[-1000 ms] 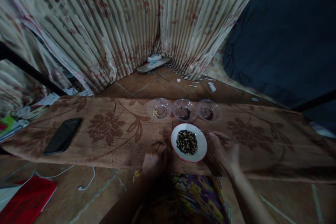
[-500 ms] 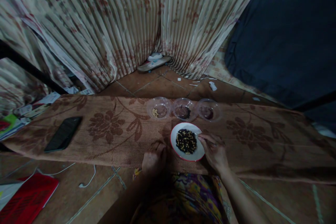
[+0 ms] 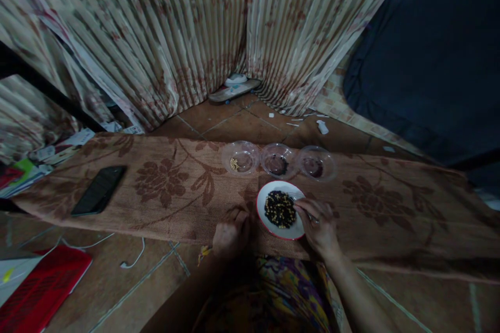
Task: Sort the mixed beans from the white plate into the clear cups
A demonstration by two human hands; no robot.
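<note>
A white plate (image 3: 264, 221) with a red rim holds a mixed heap of black and pale yellow beans (image 3: 279, 209). My right hand (image 3: 319, 223) is over the plate's right side, thumb and fingertips pinched together at the heap's edge. What they hold, if anything, is too small to make out. Left of the plate my left hand (image 3: 231, 231) rests on the cloth, fingers curled closed with nothing visible in them. Behind the plate stand three clear plastic bowls: the left bowl (image 3: 250, 160) has a few pale beans, the middle bowl (image 3: 275, 152) black ones, the right bowl (image 3: 317, 156) dark reddish ones.
A brown flowered cloth (image 3: 187, 208) covers the long, narrow table. On its left lies a dark phone (image 3: 99, 191). Papers (image 3: 50, 153) are stacked beyond the left end. A skateboard (image 3: 234, 90) and white scraps lie on the tiled floor by the striped curtain (image 3: 195, 26).
The view has shifted slightly, moving the scene a little to the right. My right fingertips have closed in on the heap's right edge. My left hand stays resting on the cloth.
</note>
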